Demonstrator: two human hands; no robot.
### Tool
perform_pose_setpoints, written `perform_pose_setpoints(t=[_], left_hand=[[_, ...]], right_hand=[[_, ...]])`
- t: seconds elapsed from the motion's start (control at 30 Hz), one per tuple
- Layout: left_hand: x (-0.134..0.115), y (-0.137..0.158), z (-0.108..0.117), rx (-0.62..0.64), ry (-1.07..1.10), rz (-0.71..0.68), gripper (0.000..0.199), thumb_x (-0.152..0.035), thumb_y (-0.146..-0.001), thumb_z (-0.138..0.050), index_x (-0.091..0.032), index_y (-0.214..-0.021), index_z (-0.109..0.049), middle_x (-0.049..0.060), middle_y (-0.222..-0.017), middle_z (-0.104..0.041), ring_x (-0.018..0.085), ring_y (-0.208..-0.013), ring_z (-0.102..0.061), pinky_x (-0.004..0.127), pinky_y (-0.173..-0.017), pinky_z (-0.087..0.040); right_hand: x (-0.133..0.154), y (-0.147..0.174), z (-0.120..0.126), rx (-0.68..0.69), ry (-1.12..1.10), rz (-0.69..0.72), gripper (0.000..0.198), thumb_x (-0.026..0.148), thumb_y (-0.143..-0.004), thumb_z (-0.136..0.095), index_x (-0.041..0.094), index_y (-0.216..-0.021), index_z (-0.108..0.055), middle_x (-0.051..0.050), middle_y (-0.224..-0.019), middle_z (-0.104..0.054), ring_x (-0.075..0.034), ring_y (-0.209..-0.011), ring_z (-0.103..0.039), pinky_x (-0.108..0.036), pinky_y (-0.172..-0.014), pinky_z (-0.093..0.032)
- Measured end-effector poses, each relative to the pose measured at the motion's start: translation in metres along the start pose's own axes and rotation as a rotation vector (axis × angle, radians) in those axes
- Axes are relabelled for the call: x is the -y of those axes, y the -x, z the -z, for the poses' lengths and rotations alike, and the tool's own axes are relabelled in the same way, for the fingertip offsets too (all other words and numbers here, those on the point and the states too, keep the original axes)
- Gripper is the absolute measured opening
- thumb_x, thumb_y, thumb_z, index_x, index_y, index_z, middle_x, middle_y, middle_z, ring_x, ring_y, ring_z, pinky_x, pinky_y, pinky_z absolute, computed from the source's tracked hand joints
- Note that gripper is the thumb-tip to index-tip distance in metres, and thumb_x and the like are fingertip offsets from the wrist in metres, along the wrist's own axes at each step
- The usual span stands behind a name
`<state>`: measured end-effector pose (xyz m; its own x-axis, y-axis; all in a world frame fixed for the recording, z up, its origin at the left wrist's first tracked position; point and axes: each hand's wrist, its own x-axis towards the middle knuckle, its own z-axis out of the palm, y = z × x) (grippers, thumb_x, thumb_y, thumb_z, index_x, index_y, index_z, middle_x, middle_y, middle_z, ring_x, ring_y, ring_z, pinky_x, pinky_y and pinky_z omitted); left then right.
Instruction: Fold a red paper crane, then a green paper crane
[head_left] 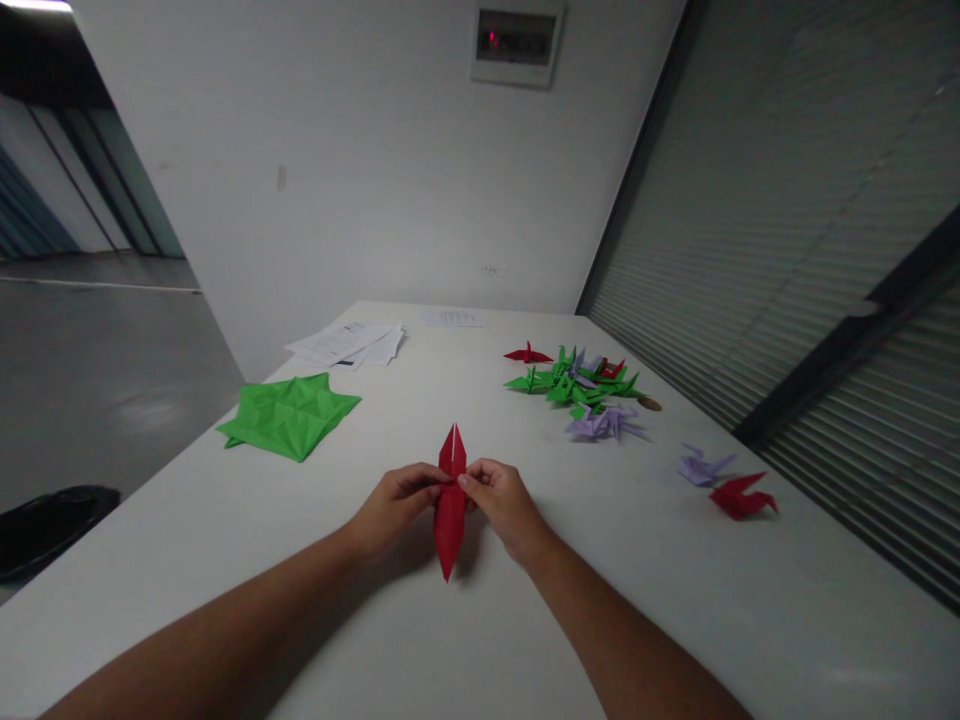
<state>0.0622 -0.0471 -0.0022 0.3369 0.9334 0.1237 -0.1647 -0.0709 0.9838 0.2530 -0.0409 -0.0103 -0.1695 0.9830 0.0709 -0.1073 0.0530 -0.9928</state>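
On the white table (pixel 420 400), before the person, one piece of red folded paper (pixel 450 535) is found between the two hands. Its far end is split into two narrow points, and its near end makes one single point. The left hand (pixel 394 510) pinches it from the left side, thumb and fingers closed on the paper at its middle. The right hand (pixel 506 500) does the same from the right – its thumb lies on the paper, while its other fingers are partly hidden. Whether the paper touches the table, I cannot tell. Farther to the left lie creased green sheets (pixel 289 415); to the right, a lilac crane (pixel 703 466) stands just beside a red crane (pixel 742 497).
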Motion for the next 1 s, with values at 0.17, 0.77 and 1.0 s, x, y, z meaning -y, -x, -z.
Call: perform_pose_setpoints(t=[0.17,0.77,1.0], left_hand=[[-0.0009,0.0044,0.0035,0.167,0.107,0.000,0.041,-0.023,-0.078,-0.081,-0.019,-0.118,-0.072,0.013,-0.113,-0.074,0.025,-0.103,-0.069,0.038,-0.090,-0.053],[0.0070,0.0051,0.0055,0.358,0.059,-0.063,0.064,-0.009,-0.080,-0.078,-0.026,-0.137,-0.055,0.013,-0.128,-0.067,0.027,-0.112,-0.067,0.042,-0.093,-0.054],[0.0062,0.0041,0.0028,0.289,0.118,-0.019,0.055,-0.014,-0.079,-0.082,-0.023,-0.129,-0.061,0.014,-0.128,-0.068,0.028,-0.111,-0.069,0.043,-0.092,-0.056]], right_hand=[[0.0031,0.0000,0.0014,-0.031,-0.017,0.000,0.034,0.048,-0.075,-0.079,0.018,-0.074,-0.062,0.001,-0.063,-0.063,-0.014,-0.055,-0.057,-0.027,-0.056,-0.046],[0.0086,0.0025,0.0021,-0.046,-0.102,-0.003,0.037,0.049,-0.074,-0.081,0.017,-0.073,-0.062,0.001,-0.063,-0.064,-0.012,-0.055,-0.057,-0.024,-0.056,-0.044],[0.0045,0.0008,0.0026,-0.039,-0.084,0.001,0.037,0.049,-0.074,-0.081,0.017,-0.073,-0.062,0.001,-0.063,-0.064,-0.012,-0.054,-0.056,-0.024,-0.054,-0.043]])
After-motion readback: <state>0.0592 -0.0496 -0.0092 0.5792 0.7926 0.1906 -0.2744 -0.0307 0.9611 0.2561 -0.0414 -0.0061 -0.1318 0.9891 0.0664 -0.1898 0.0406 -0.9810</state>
